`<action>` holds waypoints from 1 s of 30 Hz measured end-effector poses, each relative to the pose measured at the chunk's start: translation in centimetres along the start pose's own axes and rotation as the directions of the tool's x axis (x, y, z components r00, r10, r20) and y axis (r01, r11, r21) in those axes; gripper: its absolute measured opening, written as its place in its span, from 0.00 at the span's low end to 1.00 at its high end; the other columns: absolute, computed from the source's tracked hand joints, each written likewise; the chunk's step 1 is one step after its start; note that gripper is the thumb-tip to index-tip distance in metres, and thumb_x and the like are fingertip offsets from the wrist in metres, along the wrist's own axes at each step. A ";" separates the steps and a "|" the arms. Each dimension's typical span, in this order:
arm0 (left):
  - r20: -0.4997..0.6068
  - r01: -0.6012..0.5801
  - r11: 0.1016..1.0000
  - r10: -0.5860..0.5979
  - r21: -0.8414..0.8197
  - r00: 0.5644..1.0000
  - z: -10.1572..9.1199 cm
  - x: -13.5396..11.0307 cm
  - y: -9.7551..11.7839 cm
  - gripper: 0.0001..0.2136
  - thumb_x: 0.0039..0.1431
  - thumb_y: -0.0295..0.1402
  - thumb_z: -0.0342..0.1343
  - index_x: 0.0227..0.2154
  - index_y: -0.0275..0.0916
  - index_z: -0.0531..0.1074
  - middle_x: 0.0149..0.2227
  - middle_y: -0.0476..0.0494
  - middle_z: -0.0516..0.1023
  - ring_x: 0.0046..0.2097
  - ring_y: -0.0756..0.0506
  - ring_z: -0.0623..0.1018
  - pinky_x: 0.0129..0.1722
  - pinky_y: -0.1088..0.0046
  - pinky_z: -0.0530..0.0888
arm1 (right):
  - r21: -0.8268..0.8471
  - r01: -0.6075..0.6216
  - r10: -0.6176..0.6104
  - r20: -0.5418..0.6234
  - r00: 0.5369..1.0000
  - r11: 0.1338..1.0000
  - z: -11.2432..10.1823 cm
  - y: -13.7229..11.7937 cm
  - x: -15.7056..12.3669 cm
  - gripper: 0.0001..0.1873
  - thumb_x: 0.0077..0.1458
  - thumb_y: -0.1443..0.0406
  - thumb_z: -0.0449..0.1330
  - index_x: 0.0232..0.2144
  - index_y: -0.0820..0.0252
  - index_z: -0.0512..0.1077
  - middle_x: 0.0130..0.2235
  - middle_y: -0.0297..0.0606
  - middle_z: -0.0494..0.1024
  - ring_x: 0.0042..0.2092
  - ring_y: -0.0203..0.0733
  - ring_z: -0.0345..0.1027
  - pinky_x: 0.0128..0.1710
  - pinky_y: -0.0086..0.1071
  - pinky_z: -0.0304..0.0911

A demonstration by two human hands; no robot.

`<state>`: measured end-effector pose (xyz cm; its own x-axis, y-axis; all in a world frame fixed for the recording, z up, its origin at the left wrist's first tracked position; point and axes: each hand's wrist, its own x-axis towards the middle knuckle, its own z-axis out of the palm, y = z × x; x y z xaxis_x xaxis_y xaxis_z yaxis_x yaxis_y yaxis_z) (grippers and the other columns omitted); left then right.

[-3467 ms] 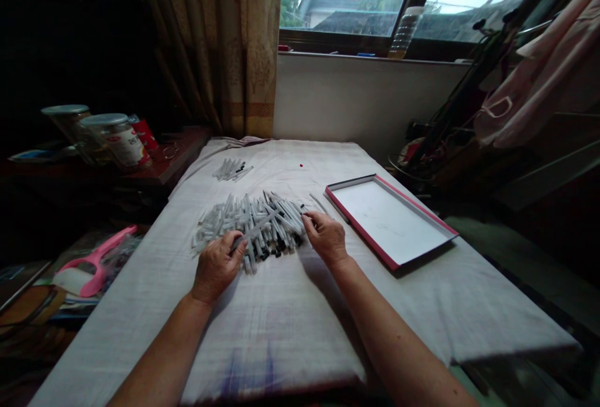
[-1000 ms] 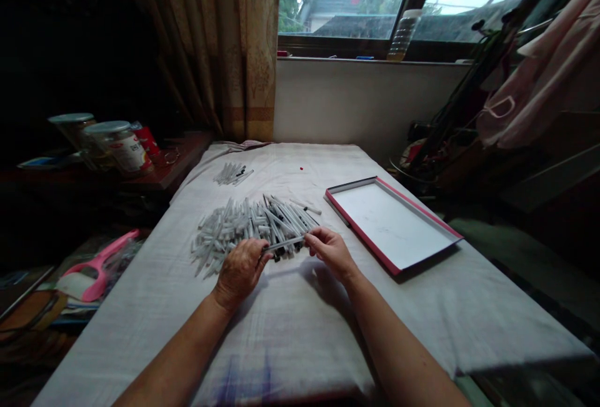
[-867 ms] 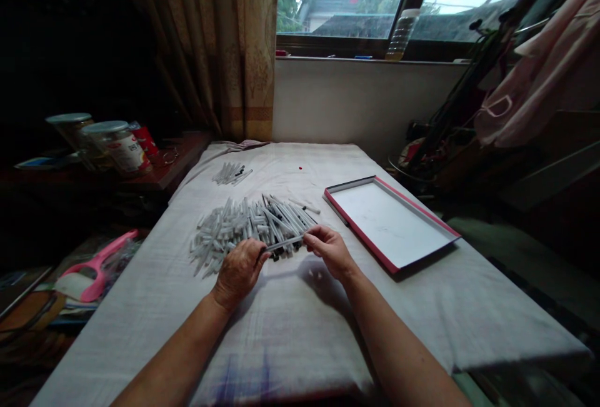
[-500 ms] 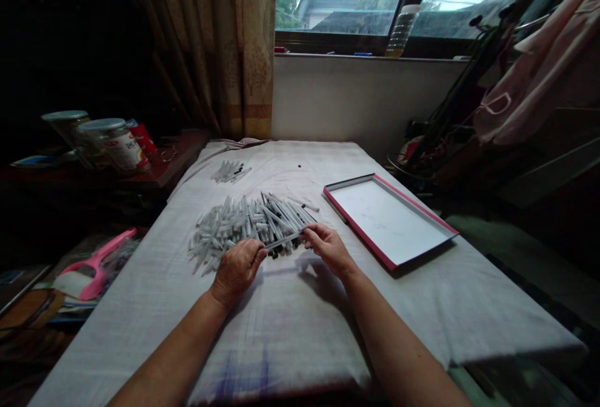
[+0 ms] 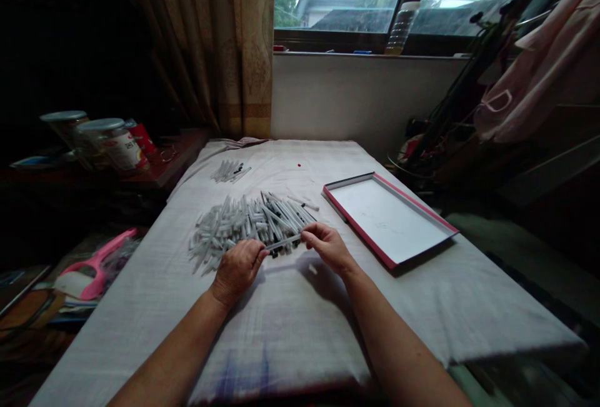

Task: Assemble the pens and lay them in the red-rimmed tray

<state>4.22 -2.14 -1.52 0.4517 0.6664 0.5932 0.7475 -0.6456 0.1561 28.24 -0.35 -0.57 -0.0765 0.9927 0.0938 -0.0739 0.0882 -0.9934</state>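
A big heap of grey pens (image 5: pixel 244 226) lies in the middle of the cloth-covered table (image 5: pixel 290 326). Just in front of the heap, my left hand (image 5: pixel 237 269) and my right hand (image 5: pixel 328 247) pinch the two ends of one grey pen (image 5: pixel 284 243) and hold it level above the cloth. Both hands are closed on it. A tiny pale piece (image 5: pixel 312 267) lies on the cloth under my right hand.
A shallow white tray with a pink rim (image 5: pixel 387 216) lies to the right. A small bunch of pens (image 5: pixel 229 170) and a red dot (image 5: pixel 299 164) lie farther back. Jars (image 5: pixel 110 141) stand on a side table at left; a pink tool (image 5: pixel 96 263) lies lower left.
3.5 s ago both hands rested on the heap. Since then they lifted one pen out and hold it between them; a small pale piece now lies beneath my right hand.
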 end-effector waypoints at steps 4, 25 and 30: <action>-0.004 -0.016 0.999 0.016 0.027 1.000 -0.1 0.1 0.0 0.17 0.70 0.40 0.40 0.32 0.39 0.71 0.29 0.44 0.76 0.32 0.46 0.75 0.34 0.70 0.70 | 0.014 0.112 -0.113 0.029 0.993 0.994 -0.5 0.2 -0.1 0.09 0.41 0.59 0.70 0.25 0.58 0.78 0.30 0.35 0.78 0.33 0.37 0.69 0.35 0.32 0.64; 0.075 0.002 0.995 -0.010 0.101 0.997 -0.5 0.5 0.8 0.19 0.70 0.44 0.39 0.31 0.40 0.69 0.29 0.44 0.76 0.33 0.45 0.76 0.31 0.72 0.66 | 0.099 0.005 0.001 -0.060 0.998 0.995 -0.7 -0.4 -0.3 0.13 0.38 0.60 0.71 0.28 0.59 0.79 0.23 0.30 0.73 0.24 0.31 0.60 0.24 0.27 0.56; 0.198 0.129 0.991 -0.132 0.028 0.971 -0.3 0.7 1.3 0.21 0.69 0.44 0.39 0.29 0.40 0.71 0.29 0.43 0.77 0.31 0.45 0.76 0.30 0.72 0.64 | 0.065 0.033 -0.030 -0.049 0.998 0.997 -0.9 -0.3 -0.2 0.12 0.39 0.59 0.70 0.28 0.58 0.78 0.25 0.32 0.75 0.26 0.33 0.61 0.25 0.28 0.57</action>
<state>5.38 -2.64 -0.68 0.4368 0.8062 0.3990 0.8128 -0.5438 0.2089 29.22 -0.51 -0.34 -0.0259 0.9924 0.1202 -0.1412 0.1154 -0.9832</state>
